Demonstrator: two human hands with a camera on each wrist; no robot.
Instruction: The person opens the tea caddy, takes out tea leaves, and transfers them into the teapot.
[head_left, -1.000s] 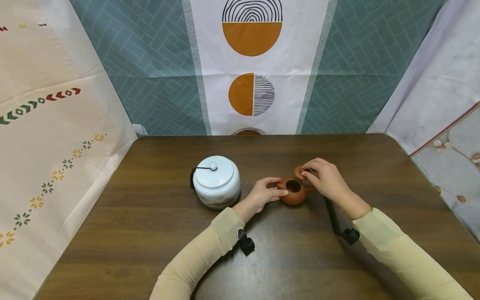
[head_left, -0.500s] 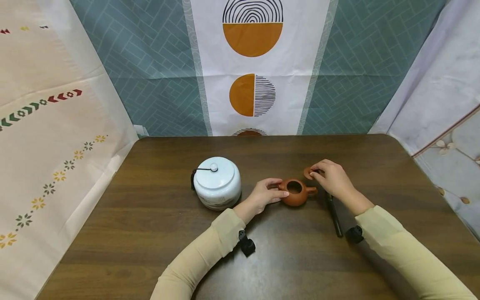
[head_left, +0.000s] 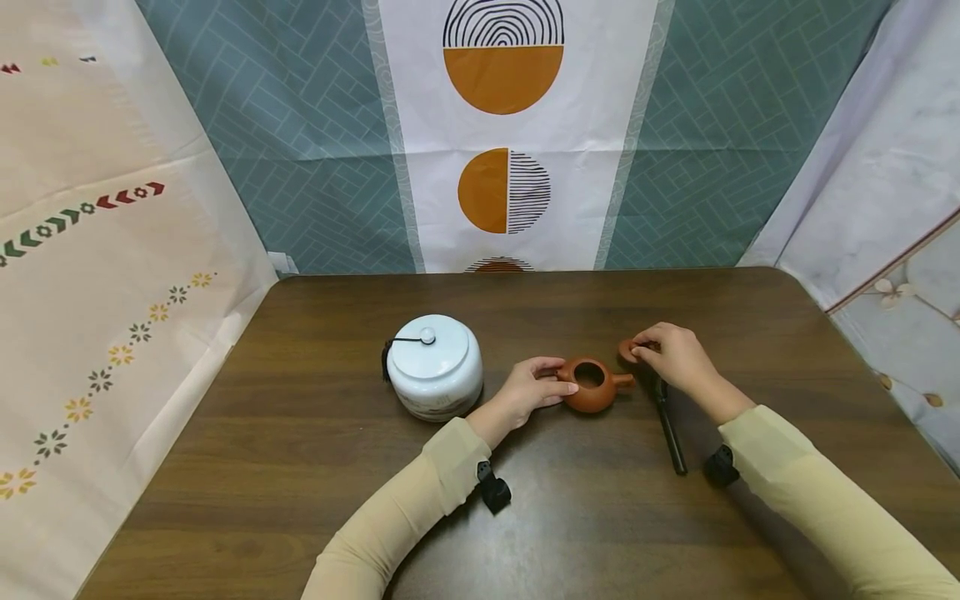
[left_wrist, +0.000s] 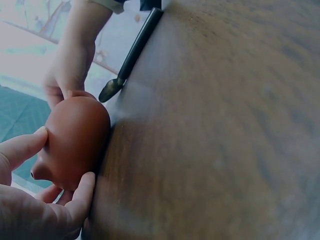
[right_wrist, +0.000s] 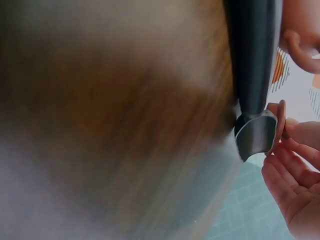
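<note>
Teapot (head_left: 591,399) and black scoop (head_left: 671,431) share the right half of the worktop (head_left: 300,467). The scoop lies nearest, handle toward the near edge; a little farther, the teapot stands uncovered, clamped at its spout side by the left hand (head_left: 528,385). Level with it, nearer the left edge, sits a white jar (head_left: 435,375). Toward the far edge, the right hand (head_left: 675,358) pinches the brown lid (head_left: 626,350); patterned cloth (head_left: 337,167) hangs beyond.

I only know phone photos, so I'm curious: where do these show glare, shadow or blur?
Head view: mostly clear, with pale glare on the table near the front middle and soft shadow beside the right sleeve; left wrist view: table grain smeared toward the right, teapot clearer; right wrist view: table heavily blurred at left, scoop crisper.
</note>
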